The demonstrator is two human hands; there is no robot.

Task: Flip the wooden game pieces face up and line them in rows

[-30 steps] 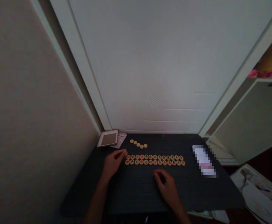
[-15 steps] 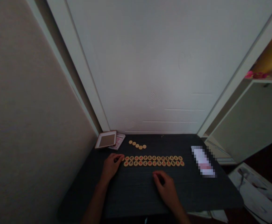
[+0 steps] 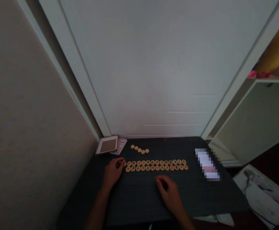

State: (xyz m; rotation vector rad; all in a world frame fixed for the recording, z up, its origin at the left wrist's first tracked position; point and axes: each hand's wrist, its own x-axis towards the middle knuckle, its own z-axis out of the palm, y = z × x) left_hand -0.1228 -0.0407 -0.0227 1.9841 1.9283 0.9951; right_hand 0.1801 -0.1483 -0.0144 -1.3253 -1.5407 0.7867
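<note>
Round wooden Chinese chess pieces (image 3: 157,168) with red and black characters lie in two long rows across the dark table. My left hand (image 3: 113,171) is at the left end of the upper row, its thumb and index finger closed on a Chinese chess piece (image 3: 125,164) that is partly hidden by the fingertips. My right hand (image 3: 169,190) rests below the rows, thumb and fingers pressed together, with nothing visible in them. Behind the rows lie several plain-looking pieces (image 3: 139,150) in a bent line, with no markings visible.
A flat box or frame (image 3: 108,145) lies on a pinkish printed sheet (image 3: 121,146) at the table's back left. A pixelated phone-like object (image 3: 206,164) is at the right. A white panel (image 3: 156,64) rises behind the table (image 3: 134,204), and a wall (image 3: 34,127) flanks the left.
The view has shifted slightly. Both hands keep nearly the same places and poses, and the rows look the same.
</note>
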